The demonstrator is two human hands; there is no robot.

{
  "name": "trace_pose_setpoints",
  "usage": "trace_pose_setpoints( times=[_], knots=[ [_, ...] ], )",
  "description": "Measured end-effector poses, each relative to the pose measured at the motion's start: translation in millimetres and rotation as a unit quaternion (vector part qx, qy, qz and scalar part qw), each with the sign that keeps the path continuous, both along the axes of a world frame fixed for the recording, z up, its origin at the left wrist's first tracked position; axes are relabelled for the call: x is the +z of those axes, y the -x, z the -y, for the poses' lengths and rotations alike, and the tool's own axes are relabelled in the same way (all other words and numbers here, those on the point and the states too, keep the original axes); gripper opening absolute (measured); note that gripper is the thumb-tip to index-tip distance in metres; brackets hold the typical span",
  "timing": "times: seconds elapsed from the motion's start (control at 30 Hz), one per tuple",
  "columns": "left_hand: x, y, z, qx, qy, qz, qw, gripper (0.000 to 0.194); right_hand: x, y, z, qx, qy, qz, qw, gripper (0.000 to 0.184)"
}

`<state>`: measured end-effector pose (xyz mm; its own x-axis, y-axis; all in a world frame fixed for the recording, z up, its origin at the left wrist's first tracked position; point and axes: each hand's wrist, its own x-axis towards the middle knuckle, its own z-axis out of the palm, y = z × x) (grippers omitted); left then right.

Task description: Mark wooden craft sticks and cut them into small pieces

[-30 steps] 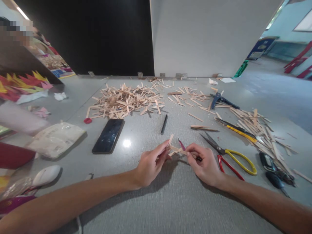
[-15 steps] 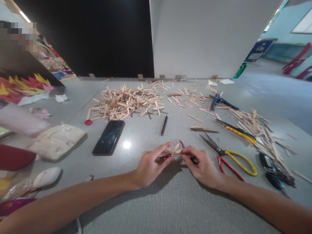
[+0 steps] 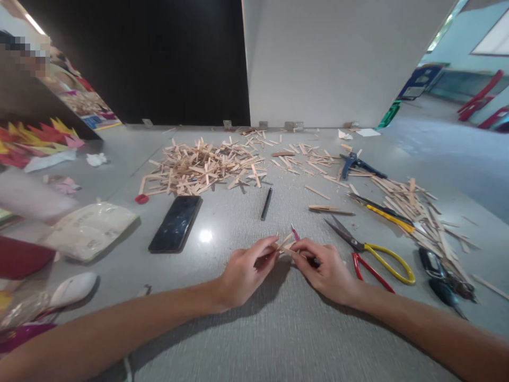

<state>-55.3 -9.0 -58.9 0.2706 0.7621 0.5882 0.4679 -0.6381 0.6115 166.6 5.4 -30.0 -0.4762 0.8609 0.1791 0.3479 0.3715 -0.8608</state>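
Less space than before between left grip (image 3: 245, 271) and right grip (image 3: 326, 269) on sticks (image 3: 285, 244).

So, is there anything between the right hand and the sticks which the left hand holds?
Nothing visible: the right hand touches the sticks at their right end. The purple tool in that hand points away beside them, not between.

A pen (image 3: 266, 204) lies on the tabletop (image 3: 238, 339), a phone (image 3: 175, 224) at its nine o'clock, a heap of sticks (image 3: 204, 164) at ten, a hand tool (image 3: 349, 164) at two, a utility knife (image 3: 389, 217) at three, scissors (image 3: 360, 246) at four, a mouse (image 3: 73, 289) at eight
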Motion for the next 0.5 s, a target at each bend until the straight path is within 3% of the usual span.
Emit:
trace_pose_setpoints(
  times=[0.1,0.2,0.5],
  knots=[
    [-1.6,-1.4,0.0,0.044,-0.113,-0.044,0.992,0.026,-0.5,1.2,0.2,0.009,-0.004,0.013,1.000,0.021],
    [0.0,-2.1,-1.9,0.061,-0.165,-0.064,0.982,0.027,-0.7,1.5,0.5,0.026,-0.013,0.026,0.999,0.019],
    [1.0,-2.3,0.0,0.038,-0.106,-0.057,0.992,0.022,-3.0,1.7,-0.4,0.051,-0.037,0.051,0.997,0.016]
  ],
)
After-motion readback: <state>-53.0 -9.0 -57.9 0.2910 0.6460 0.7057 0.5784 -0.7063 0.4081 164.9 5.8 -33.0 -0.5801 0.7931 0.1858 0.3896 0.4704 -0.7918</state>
